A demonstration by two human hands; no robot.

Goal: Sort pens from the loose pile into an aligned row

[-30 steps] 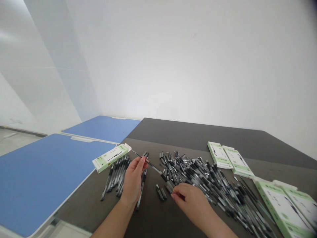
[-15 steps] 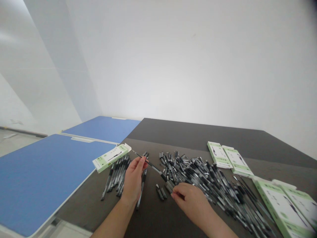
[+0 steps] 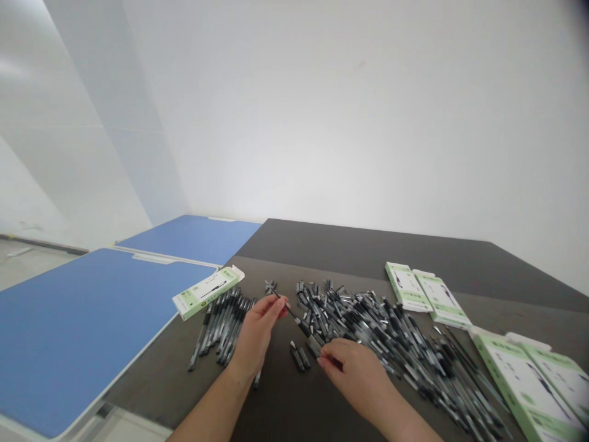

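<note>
My left hand (image 3: 260,325) is closed, pinching a thin dark pen refill (image 3: 291,310) between thumb and fingers. The refill slants down to the right and its lower end runs into a pen barrel (image 3: 304,328) with a black grip. The clear rear part of that barrel is in my right hand (image 3: 350,362), whose fingers are closed round it. Just below the barrel, two short pen caps (image 3: 300,356) lie side by side on the dark table (image 3: 289,405). A big heap of pen parts (image 3: 368,319) spreads behind and to the right of my right hand.
Left of my left hand lies a bunch of pens (image 3: 221,328), with a green-and-white pen box (image 3: 209,291) behind it. More boxes, such as one box (image 3: 442,299) and a nearer box (image 3: 529,380), lie on the right. Blue-topped tables (image 3: 92,319) adjoin on the left.
My left hand has moved right, towards my right hand, and the refill has slid farther into the pen barrel. My right hand has stayed almost still.
</note>
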